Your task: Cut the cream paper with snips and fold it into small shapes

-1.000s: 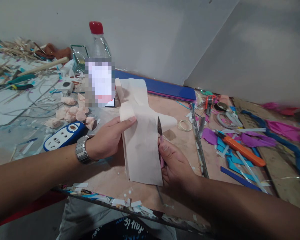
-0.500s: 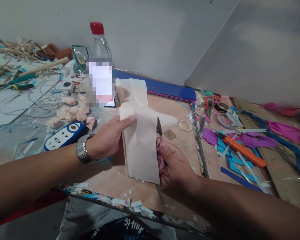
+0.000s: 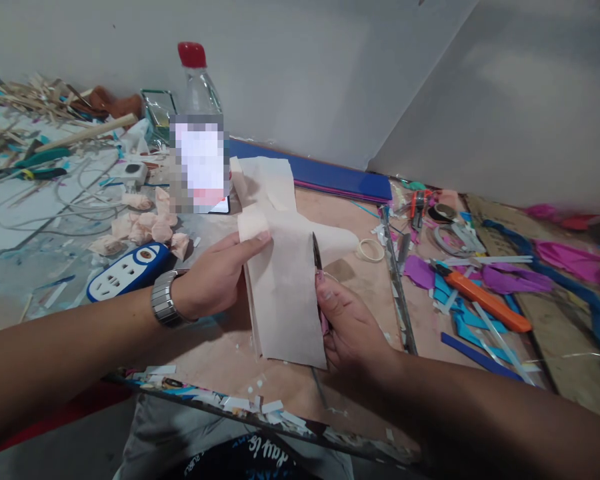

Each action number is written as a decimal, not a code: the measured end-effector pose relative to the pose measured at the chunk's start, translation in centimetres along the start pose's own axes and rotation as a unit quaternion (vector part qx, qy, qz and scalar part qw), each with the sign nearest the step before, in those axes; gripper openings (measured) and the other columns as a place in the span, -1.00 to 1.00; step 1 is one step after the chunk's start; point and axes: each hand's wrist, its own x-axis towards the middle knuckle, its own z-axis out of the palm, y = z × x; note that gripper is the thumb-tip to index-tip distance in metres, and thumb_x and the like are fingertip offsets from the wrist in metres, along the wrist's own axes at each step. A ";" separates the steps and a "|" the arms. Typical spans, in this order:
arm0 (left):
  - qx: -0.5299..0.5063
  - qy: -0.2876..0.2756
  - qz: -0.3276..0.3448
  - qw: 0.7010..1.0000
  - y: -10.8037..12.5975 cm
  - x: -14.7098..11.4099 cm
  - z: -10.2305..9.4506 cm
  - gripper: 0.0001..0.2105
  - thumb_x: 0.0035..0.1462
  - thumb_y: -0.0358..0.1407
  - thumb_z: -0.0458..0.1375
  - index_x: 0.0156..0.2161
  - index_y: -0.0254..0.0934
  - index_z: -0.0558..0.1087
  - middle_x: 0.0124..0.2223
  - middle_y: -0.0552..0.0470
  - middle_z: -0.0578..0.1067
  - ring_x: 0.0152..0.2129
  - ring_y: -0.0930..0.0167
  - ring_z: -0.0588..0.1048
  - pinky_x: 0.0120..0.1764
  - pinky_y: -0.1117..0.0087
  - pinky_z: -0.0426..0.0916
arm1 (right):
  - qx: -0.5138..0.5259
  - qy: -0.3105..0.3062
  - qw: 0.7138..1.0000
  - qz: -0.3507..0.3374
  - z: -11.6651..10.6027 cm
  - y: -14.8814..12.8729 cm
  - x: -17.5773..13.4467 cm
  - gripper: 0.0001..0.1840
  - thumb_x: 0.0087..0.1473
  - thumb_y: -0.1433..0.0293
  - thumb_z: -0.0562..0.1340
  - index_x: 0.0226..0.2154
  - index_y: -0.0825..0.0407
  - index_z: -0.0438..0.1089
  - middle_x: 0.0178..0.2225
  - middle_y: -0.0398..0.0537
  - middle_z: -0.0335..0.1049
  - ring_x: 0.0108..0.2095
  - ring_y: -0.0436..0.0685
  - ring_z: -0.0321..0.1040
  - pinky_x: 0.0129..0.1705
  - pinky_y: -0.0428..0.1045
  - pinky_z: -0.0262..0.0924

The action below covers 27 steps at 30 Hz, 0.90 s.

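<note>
My left hand [image 3: 220, 277], with a metal watch at the wrist, pinches the upper left edge of a layered pale paper sheet [image 3: 287, 303], thumb on top. In my right hand [image 3: 353, 323] is a pair of scissors [image 3: 317, 252] with pink handles, closed in my fingers. Its dark blades point up and lie along the sheet's right edge. Whether the blades are apart is hard to make out. More pale paper [image 3: 273, 180] lies behind the held sheet. To the right is a roll of tape [image 3: 371, 250].
A blue power strip [image 3: 129, 272] and several crumpled peach paper pieces [image 3: 145, 227] lie at left. Behind stand a red-capped bottle [image 3: 200, 90] and a blurred phone [image 3: 200, 167]. An orange cutter [image 3: 485, 300] rests among scraps at right. A blue strip [image 3: 330, 170] lies along the wall.
The scissors have moved slightly along the paper's right edge, and the sheet's lower right corner has shifted a little rightward. My left hand keeps its hold.
</note>
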 end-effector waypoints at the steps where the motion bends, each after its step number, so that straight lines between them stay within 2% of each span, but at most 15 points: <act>1: 0.002 0.002 0.000 1.000 0.0 0.0 0.0 -0.81 0.20 -0.32 0.25 -0.11 -0.36 0.55 -0.10 -0.14 0.65 -0.04 0.15 0.58 0.09 0.11 0.45 | 0.013 0.001 1.000 0.008 0.0 0.0 0.0 -0.57 0.10 0.00 0.37 -0.15 -0.05 0.45 -0.46 -0.21 0.40 -0.53 -0.01 0.24 -0.49 -0.10 0.21; 7: -0.006 -0.019 0.004 1.000 0.1 -0.1 -0.1 -0.77 0.15 -0.26 0.30 -0.13 -0.36 0.56 -0.10 -0.16 0.65 -0.06 0.13 0.59 0.10 0.10 0.42 | 0.047 -0.002 0.999 0.013 0.3 0.0 -0.3 -0.63 0.09 0.04 0.39 -0.17 -0.09 0.44 -0.48 -0.22 0.39 -0.52 0.01 0.27 -0.49 -0.09 0.21; 12: -0.017 -0.041 -0.004 0.999 0.8 0.1 -0.2 -0.66 0.17 -0.10 0.28 -0.14 -0.38 0.57 -0.13 -0.21 0.65 -0.02 0.03 0.57 0.09 0.04 0.43 | 0.015 0.000 1.000 0.016 -0.1 0.3 -0.3 -0.63 0.11 0.02 0.37 -0.31 -0.04 0.40 -0.57 -0.26 0.25 -0.61 -0.05 0.09 -0.58 -0.13 0.04; 15: -0.018 -0.015 0.004 1.000 1.2 0.5 -0.3 -0.72 0.22 -0.16 0.24 -0.14 -0.38 0.56 -0.17 -0.19 0.65 -0.08 0.08 0.60 0.04 0.07 0.46 | 0.003 -0.014 1.000 0.021 -0.4 0.5 -0.2 -0.53 0.10 -0.02 0.37 -0.44 0.01 0.31 -0.60 -0.28 0.20 -0.64 -0.10 0.02 -0.61 -0.15 -0.03; 19: -0.022 0.018 0.016 0.999 1.2 0.6 -0.4 -0.81 0.23 -0.31 0.23 -0.10 -0.37 0.54 -0.16 -0.15 0.65 -0.08 0.16 0.60 0.07 0.13 0.46 | 0.003 -0.026 0.999 0.024 -0.6 0.5 -0.1 -0.51 0.06 -0.06 0.38 -0.38 0.02 0.34 -0.61 -0.30 0.20 -0.64 -0.11 0.00 -0.62 -0.18 -0.07; 24: -0.018 0.009 0.013 1.000 0.8 0.2 -0.2 -0.80 0.21 -0.30 0.25 -0.09 -0.36 0.54 -0.06 -0.15 0.64 -0.03 0.15 0.58 0.08 0.15 0.45 | 0.003 -0.011 1.000 0.005 -0.6 0.5 -0.1 -0.53 0.11 -0.06 0.35 -0.37 0.01 0.39 -0.58 -0.25 0.24 -0.60 -0.08 0.04 -0.58 -0.16 -0.01; 27: -0.002 -0.002 0.021 1.000 0.5 0.2 -0.2 -0.81 0.21 -0.28 0.25 -0.13 -0.37 0.54 -0.10 -0.15 0.64 -0.04 0.16 0.59 0.08 0.16 0.46 | 0.038 -0.008 0.999 0.009 -0.4 0.6 -0.2 -0.59 0.12 -0.01 0.36 -0.38 -0.02 0.39 -0.58 -0.26 0.23 -0.60 -0.06 0.08 -0.57 -0.14 0.05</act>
